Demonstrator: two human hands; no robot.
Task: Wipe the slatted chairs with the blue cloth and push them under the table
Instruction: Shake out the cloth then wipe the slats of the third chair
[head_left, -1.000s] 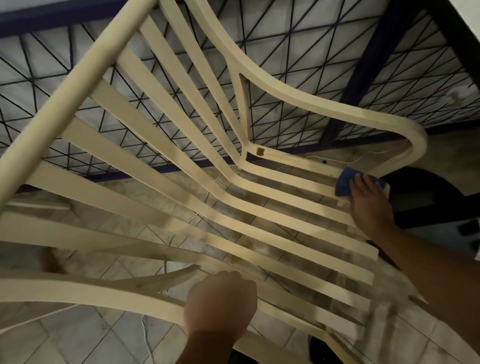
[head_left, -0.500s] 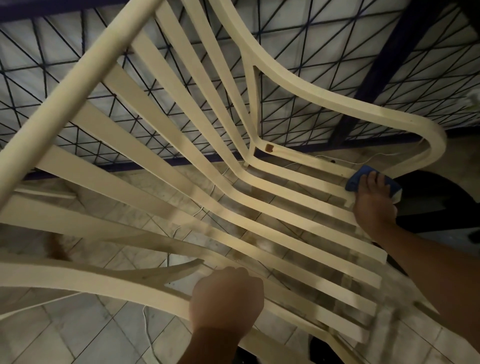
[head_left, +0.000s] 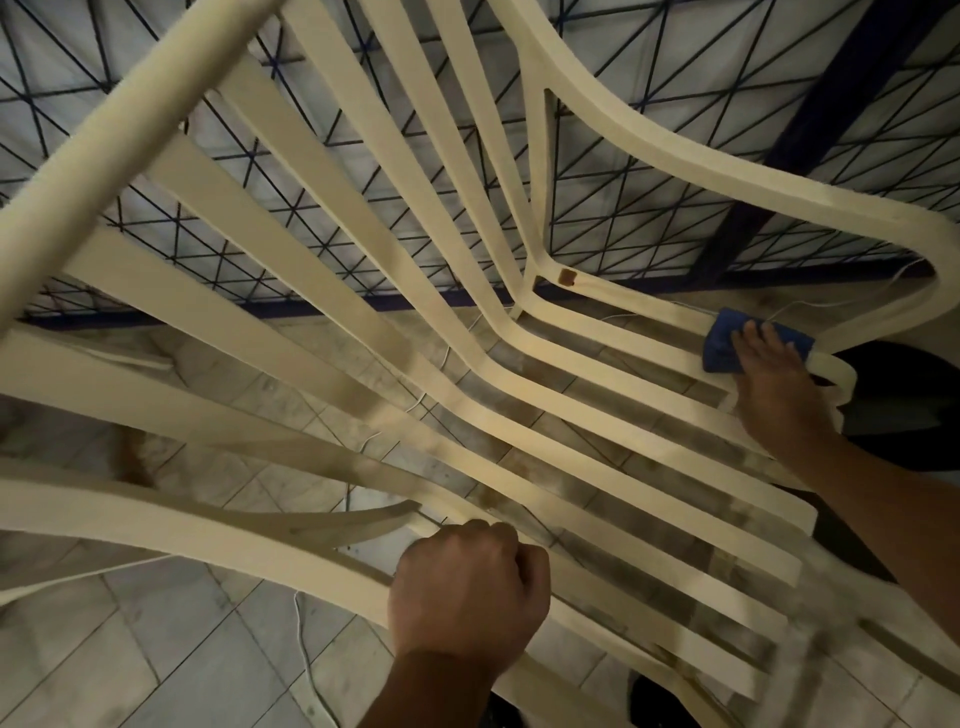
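Observation:
A cream slatted plastic chair (head_left: 519, 374) fills the view, seen from above and behind its back. My left hand (head_left: 467, 592) is closed in a fist around the near armrest at the bottom middle. My right hand (head_left: 774, 384) lies flat on the blue cloth (head_left: 727, 343), pressing it on the far right corner of the seat, where the far armrest curves down. My fingers cover most of the cloth. A small brown mark (head_left: 567, 278) shows on the seat's back corner.
A dark blue metal grille (head_left: 291, 228) over a pale wall stands right behind the chair. Grey floor tiles (head_left: 171, 623) show through the slats, with a thin white cable (head_left: 306, 654) lying on them. A dark rounded object (head_left: 904, 395) sits at the right, beyond the seat.
My right hand has slid the blue cloth a little toward the seat's far right corner. The view has shifted slightly; my left hand keeps its grip on the armrest.

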